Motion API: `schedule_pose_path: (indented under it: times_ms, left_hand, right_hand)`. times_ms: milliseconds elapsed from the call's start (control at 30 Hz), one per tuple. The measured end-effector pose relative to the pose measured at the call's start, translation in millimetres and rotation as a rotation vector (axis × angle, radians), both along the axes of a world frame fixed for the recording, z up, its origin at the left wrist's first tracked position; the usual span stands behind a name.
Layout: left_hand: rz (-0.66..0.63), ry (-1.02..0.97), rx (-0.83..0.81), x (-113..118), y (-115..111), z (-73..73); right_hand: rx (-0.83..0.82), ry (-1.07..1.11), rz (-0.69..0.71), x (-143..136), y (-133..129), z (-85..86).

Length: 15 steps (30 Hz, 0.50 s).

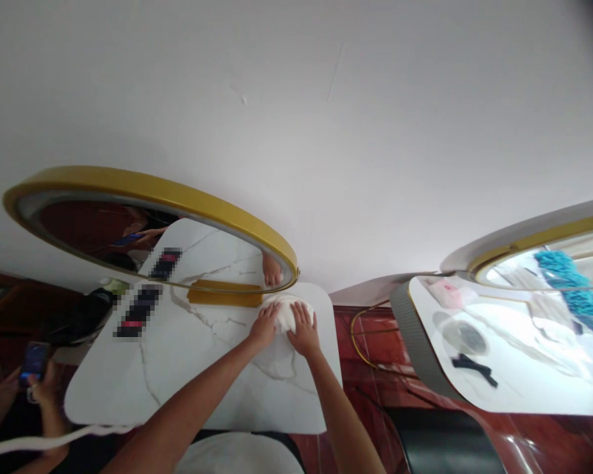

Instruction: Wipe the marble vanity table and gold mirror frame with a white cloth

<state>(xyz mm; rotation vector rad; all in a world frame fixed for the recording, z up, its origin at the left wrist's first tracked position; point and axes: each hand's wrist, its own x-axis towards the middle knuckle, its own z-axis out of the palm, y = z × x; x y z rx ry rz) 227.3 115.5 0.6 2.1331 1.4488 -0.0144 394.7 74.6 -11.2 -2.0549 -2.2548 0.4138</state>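
Note:
A bunched white cloth point(287, 313) lies on the white marble-patterned tabletop point(202, 375), near its back right corner. My left hand point(266, 324) rests on the cloth's left side, its fingers laid out over the fabric. On the right side my right hand point(304, 329) presses down with fingers spread apart. Both palms face the table, and the cloth's underside is hidden. Just left of the cloth is a flat golden-brown mirror base point(225, 294). Above it leans a round gold-framed mirror point(178, 187), which reflects part of a hand and the table.
A blurred-out dark item point(138, 311) lies on the table's left. At lower left another person's hand point(44, 382) holds a phone point(34, 362). To the right stand a second table point(504, 388) bearing a black strip point(474, 368) and a pink-white packet point(445, 293), and a black chair point(445, 438).

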Motion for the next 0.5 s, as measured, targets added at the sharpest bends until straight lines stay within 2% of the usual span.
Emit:
schedule_pose_path:
  times_ms: [133,267,367,500]
  left_hand:
    - [0.011,-0.019,0.008,12,33,-0.4]
    - [0.022,-0.035,0.012,17,55,-3.3]
    - [0.024,-0.042,0.004,21,64,-6.9]
    - [0.029,-0.053,-0.001,30,64,-6.9]
  right_hand:
    - [-0.024,-0.010,-0.041,5,32,-0.3]
    - [-0.019,-0.011,-0.037,11,52,-0.6]
    - [-0.018,-0.018,-0.028,17,60,-1.4]
    - [-0.022,-0.027,-0.010,31,63,-1.6]
